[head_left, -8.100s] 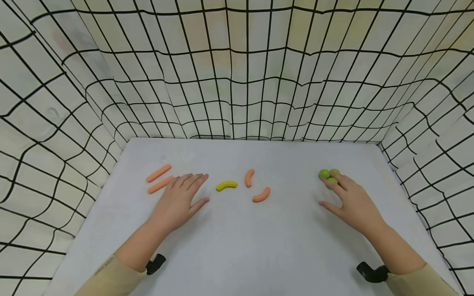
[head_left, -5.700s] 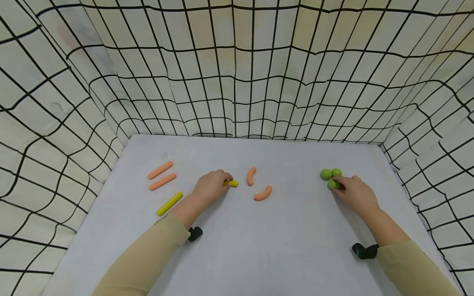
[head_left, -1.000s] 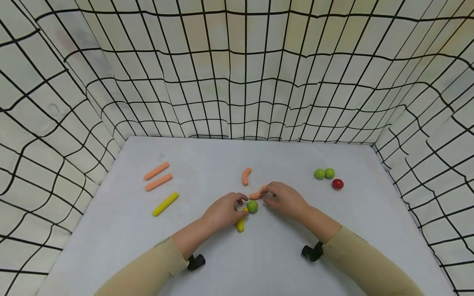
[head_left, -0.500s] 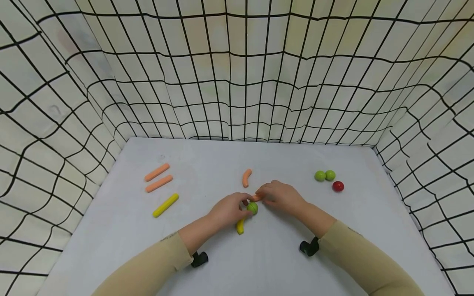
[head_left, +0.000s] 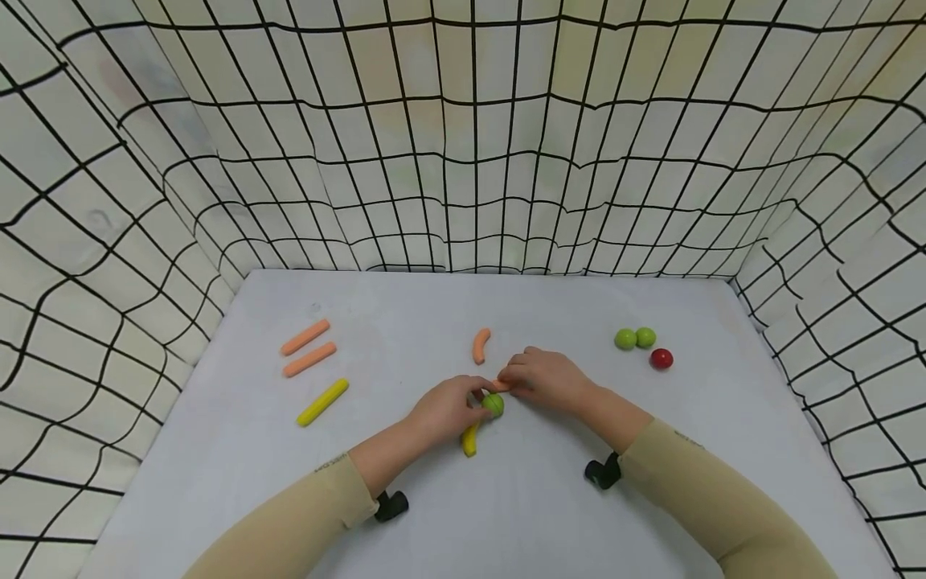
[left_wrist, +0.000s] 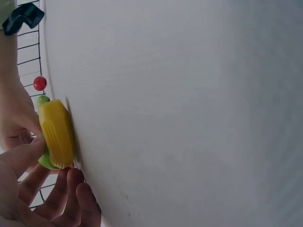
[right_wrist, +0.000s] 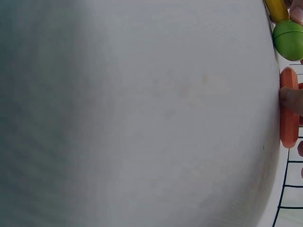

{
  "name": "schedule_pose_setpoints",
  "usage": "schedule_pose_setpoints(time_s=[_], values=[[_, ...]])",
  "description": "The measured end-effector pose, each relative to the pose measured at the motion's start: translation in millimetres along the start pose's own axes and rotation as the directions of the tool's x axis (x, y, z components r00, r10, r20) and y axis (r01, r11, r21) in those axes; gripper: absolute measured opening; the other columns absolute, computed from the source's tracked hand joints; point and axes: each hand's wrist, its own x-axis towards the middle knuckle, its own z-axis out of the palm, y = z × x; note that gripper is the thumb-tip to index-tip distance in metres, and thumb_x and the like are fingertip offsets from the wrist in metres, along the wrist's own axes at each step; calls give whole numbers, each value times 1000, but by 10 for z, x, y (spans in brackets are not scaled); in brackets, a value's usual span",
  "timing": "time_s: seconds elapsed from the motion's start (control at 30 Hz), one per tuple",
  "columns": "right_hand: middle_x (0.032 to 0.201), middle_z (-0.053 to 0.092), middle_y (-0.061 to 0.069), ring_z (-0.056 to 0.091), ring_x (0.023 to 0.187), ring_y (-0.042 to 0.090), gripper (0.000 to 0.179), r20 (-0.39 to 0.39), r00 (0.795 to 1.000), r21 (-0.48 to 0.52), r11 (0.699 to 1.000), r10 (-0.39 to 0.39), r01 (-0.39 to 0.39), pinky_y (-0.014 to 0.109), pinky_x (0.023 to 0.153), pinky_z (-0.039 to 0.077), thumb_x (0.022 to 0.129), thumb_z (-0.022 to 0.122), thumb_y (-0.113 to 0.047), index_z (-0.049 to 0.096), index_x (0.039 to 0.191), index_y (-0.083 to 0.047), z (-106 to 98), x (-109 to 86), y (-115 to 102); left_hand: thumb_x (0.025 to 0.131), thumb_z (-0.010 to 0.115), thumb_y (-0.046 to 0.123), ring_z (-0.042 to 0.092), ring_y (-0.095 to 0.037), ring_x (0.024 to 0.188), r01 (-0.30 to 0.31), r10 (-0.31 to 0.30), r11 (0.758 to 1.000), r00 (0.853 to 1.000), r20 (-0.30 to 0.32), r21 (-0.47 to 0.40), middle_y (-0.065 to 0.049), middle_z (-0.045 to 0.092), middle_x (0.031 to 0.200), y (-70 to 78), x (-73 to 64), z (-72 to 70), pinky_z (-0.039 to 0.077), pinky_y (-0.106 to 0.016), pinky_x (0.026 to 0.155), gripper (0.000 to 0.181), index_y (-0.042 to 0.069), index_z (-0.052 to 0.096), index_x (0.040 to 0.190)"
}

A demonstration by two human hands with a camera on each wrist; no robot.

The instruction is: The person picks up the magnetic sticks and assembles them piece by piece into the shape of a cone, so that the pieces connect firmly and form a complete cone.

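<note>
smooth white counter point(head_left: 542, 523) fenced on three sides by black square mesh point(head_left: 474, 103), mid-counter the left hand point(head_left: 444, 412) grip pinches a seamed green ball point(head_left: 493, 404) touching a ridged, curved yellow piece point(head_left: 469, 440), right hand point(head_left: 551, 379) grip pinches a ridged, curved orange piece point(right_wrist: 288, 130) just beside the ball, glossy red ball point(head_left: 661, 359) farther right.

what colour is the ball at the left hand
Green: the ball shows best in the right wrist view, with a thin line across.
</note>
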Motion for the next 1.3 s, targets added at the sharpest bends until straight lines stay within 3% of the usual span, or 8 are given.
schedule_pose_setpoints(time_s=[0.23,0.47,0.6,0.8,1.03,1.3], values=[[95,68,-13,54,83,10,19,40,999,-26,999,20,-19,23,68,46,88,77,-25,75,107,-24,-65,28,-8,90,75,25,57,-10,80,-1,1,1000,1000,2,0,3,65,102,-11,-2,-6,47,-29,69,35,19,68,124],[92,69,-14,50,79,8,17,79,990,-6,993,119,-119,23,63,43,92,72,-29,76,108,-25,-108,-11,-4,90,75,25,57,-10,82,0,0,1000,1000,3,-3,3,65,101,-26,11,5,47,-29,71,32,20,68,121],[97,70,-12,51,78,6,21,111,975,68,977,195,-203,23,66,44,94,69,-30,75,112,-23,-123,-36,9,90,75,24,57,-11,83,3,-3,1000,1000,3,-8,3,65,101,-18,0,-3,47,-30,71,32,19,68,121],[101,68,-9,53,77,6,25,179,945,211,928,274,-309,28,71,47,97,65,-26,72,120,-18,-157,-85,34,91,74,24,58,-12,86,0,0,1000,1000,14,-23,2,65,101,-21,-3,-8,48,-31,73,32,19,68,121],[104,66,-6,54,81,8,32,200,921,212,903,334,-374,29,75,48,97,65,-27,68,127,-16,-119,-95,73,91,74,25,58,-12,86,2,-2,1000,1000,14,-14,3,65,101,-22,-4,-4,47,-31,74,32,19,67,122],[93,61,-8,50,75,9,32,210,905,179,895,371,-409,28,69,45,94,71,-24,70,125,-16,-113,-81,51,91,74,25,58,-12,86,5,-5,1000,1000,10,-13,2,65,102,-10,-20,-6,48,-30,72,33,18,67,123]])
